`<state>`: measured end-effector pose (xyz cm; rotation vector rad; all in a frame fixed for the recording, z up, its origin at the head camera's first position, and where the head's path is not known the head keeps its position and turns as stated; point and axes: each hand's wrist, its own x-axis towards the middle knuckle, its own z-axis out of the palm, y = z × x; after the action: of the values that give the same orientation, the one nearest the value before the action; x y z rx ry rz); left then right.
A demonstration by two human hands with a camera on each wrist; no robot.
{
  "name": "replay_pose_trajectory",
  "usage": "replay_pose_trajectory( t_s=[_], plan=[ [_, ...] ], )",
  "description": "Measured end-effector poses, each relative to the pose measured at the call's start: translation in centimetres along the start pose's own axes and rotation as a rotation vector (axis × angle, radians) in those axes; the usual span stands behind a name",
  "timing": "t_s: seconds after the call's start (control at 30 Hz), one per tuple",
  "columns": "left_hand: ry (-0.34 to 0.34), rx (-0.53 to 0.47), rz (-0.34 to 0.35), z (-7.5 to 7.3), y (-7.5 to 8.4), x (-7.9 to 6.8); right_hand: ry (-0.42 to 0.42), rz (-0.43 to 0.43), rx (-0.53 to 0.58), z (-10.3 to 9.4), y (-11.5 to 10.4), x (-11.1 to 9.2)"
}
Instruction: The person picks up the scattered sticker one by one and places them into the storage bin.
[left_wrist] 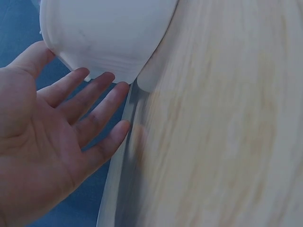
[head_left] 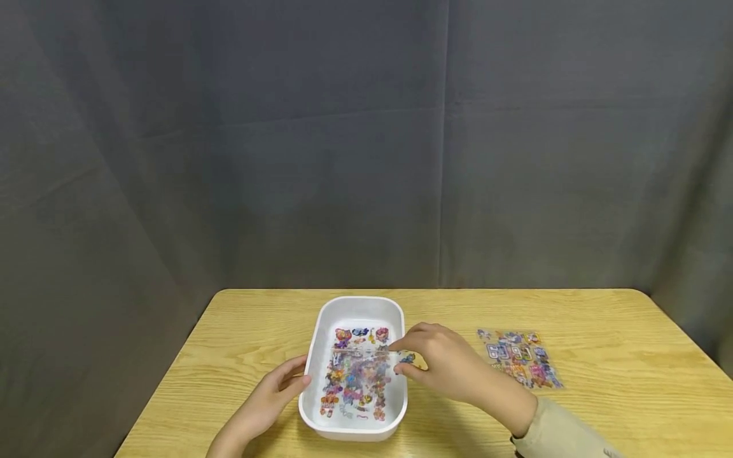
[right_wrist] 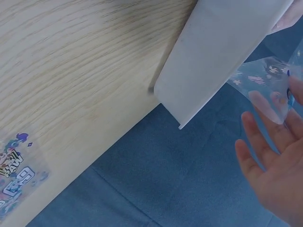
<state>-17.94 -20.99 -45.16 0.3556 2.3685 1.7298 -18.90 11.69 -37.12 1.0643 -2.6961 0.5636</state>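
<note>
A white tray (head_left: pixel 355 435) with rounded corners stands on the table, with transparent sheets of colourful cartoon stickers (head_left: pixel 357 381) lying inside. At the tray's left rim, my left hand (head_left: pixel 269 397) touches it with loosely spread, nearly straight fingers (left_wrist: pixel 99 118). My right hand (head_left: pixel 443 359) is over the tray's right rim. Between thumb and forefinger it pinches the edge of a clear sticker sheet (right_wrist: pixel 265 75), which bends up over the tray wall. How many sheets lie in the tray is hard to tell.
Another clear sticker sheet (head_left: pixel 520 362) lies flat on the table to the right of the tray. The wooden table (head_left: pixel 240 343) ends in rounded far corners. Behind it hangs a dark grey curtain (head_left: pixel 343 159).
</note>
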Motion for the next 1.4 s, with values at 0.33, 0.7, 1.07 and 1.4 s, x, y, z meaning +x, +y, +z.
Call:
replay_pose_trajectory(
  t_s=[0.33,0.7,1.07,1.4],
  plan=[
    [-0.008,0.01,0.014,0.3,0.0,0.2,-0.048,-0.051,-0.008,0.9,-0.4,0.2],
    [0.005,0.022,0.008,0.1,0.0,-0.1,-0.099,-0.083,-0.029,2.7,-1.1,0.6],
    [-0.003,0.022,0.029,-0.1,0.2,0.0,-0.126,-0.116,-0.075,3.2,-1.5,0.6],
    [-0.007,0.018,0.009,-0.1,0.1,0.0,-0.151,-0.084,-0.058,3.0,-1.9,0.7]
  ],
)
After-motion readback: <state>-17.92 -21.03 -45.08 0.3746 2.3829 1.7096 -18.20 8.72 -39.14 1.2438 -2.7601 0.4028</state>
